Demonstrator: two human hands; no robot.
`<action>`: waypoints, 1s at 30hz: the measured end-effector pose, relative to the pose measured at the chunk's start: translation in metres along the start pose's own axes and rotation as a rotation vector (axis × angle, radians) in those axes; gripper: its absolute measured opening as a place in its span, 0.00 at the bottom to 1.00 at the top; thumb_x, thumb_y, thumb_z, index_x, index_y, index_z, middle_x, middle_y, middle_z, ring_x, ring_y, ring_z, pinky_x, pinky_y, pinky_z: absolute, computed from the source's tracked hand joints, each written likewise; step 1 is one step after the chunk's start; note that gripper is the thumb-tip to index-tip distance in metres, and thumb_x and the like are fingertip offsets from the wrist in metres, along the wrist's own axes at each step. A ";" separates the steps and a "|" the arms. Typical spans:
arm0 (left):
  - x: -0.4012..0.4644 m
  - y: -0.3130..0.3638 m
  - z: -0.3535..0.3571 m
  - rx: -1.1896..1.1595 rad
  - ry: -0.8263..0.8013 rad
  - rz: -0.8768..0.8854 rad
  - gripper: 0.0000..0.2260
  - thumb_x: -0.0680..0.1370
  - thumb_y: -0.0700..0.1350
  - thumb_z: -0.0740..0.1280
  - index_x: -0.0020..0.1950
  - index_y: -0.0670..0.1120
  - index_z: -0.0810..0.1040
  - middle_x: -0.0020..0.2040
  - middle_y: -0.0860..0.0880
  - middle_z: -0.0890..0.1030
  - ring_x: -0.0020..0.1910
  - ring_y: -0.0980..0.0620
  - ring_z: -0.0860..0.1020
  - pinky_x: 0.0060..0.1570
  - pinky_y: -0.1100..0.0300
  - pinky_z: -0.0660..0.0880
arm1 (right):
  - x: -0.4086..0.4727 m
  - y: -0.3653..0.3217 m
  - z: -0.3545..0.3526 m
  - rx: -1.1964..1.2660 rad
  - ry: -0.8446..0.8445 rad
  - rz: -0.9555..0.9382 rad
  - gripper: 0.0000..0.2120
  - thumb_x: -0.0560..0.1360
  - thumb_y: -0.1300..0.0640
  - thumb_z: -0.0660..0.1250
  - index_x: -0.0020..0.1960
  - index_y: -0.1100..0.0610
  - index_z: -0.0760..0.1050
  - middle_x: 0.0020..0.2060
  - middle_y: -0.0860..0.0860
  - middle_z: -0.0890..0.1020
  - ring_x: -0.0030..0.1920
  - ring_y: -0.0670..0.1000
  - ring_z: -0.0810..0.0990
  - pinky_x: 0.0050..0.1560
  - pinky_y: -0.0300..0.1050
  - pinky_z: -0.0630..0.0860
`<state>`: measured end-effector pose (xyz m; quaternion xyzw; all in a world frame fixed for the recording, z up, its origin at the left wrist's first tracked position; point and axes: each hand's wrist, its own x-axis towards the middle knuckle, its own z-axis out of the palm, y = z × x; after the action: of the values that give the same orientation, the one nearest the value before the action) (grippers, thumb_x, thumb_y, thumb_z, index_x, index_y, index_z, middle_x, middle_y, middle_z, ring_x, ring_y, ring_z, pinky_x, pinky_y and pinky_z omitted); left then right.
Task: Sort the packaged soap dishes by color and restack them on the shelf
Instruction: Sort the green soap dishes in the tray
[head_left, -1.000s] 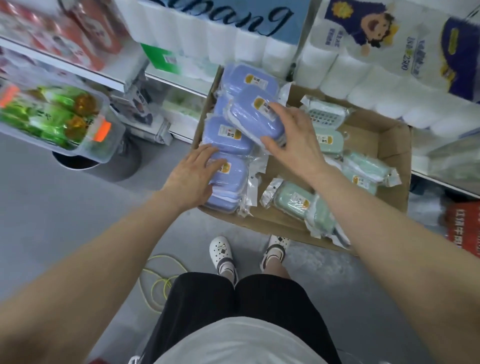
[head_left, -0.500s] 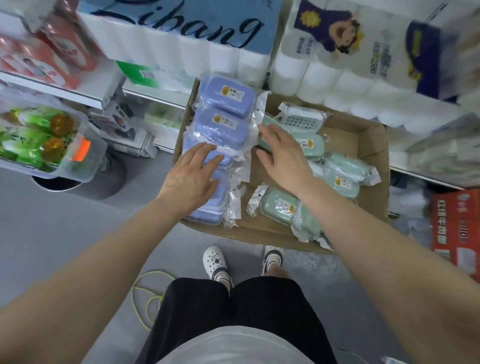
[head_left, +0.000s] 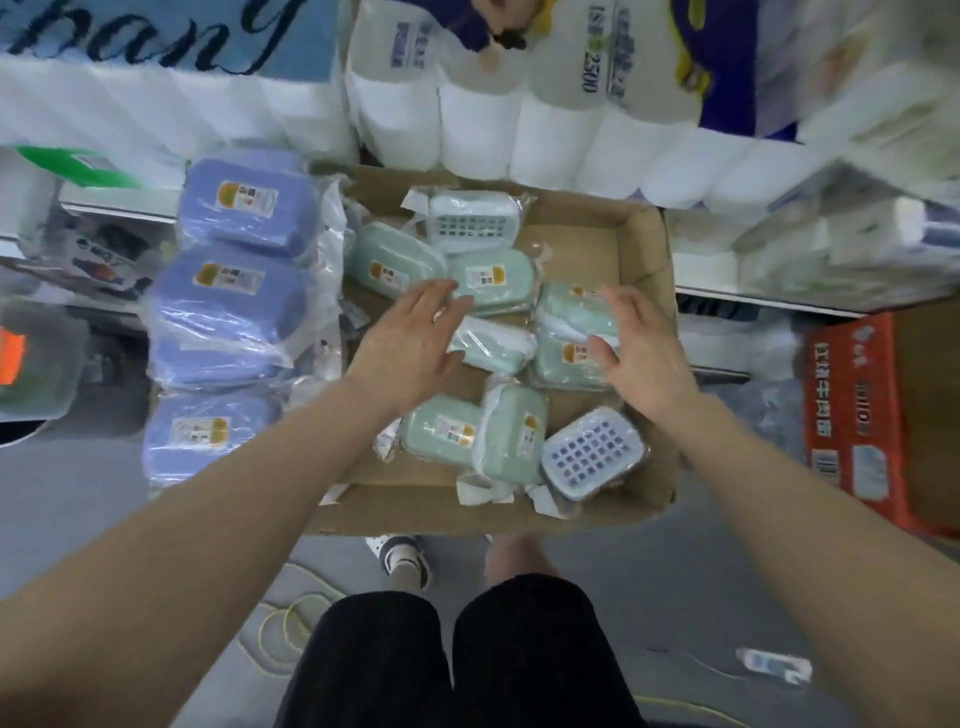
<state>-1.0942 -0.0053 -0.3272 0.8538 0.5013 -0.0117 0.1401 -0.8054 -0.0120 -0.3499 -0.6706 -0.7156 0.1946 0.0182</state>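
Observation:
A cardboard tray holds wrapped soap dishes. Purple ones are stacked in a row along its left side. Several green ones lie loose in the middle and right, some tilted. A purple dish with a white grid insert sits at the front right corner. A pale one with a grid lies at the back. My left hand hovers open over the green dishes at the centre. My right hand is open, fingers resting on a green dish at the right.
Large packs of white toilet rolls stand right behind the tray. An orange-red carton sits at the right. A clear bin is at the far left. Grey floor and a yellow cord lie below, near my feet.
My left hand left the purple stack and moved right over the green dishes. My right hand shifted right to the green dishes at the tray's right side. The view came closer.

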 end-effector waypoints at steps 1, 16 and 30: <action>0.012 0.003 0.006 0.000 -0.047 -0.027 0.27 0.77 0.47 0.67 0.74 0.42 0.65 0.73 0.38 0.66 0.73 0.39 0.63 0.74 0.49 0.58 | 0.009 0.009 0.000 -0.015 -0.035 0.003 0.30 0.79 0.48 0.63 0.77 0.58 0.60 0.71 0.60 0.68 0.69 0.62 0.68 0.68 0.59 0.68; 0.133 0.002 0.068 0.067 -0.329 -0.199 0.32 0.80 0.63 0.54 0.78 0.49 0.52 0.78 0.42 0.55 0.77 0.41 0.55 0.76 0.46 0.49 | 0.108 0.056 0.011 -0.147 -0.303 -0.165 0.45 0.72 0.32 0.64 0.79 0.54 0.51 0.64 0.61 0.72 0.63 0.62 0.71 0.65 0.56 0.68; 0.084 0.003 0.067 -0.079 -0.271 -0.247 0.23 0.79 0.60 0.59 0.71 0.51 0.66 0.67 0.47 0.72 0.64 0.42 0.73 0.66 0.47 0.68 | 0.139 0.013 0.031 -0.180 0.071 -0.308 0.29 0.72 0.50 0.72 0.68 0.61 0.69 0.60 0.60 0.76 0.60 0.61 0.74 0.60 0.53 0.71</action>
<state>-1.0421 0.0485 -0.4045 0.7701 0.5791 -0.1240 0.2372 -0.8163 0.1150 -0.4153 -0.5584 -0.8234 0.1007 0.0130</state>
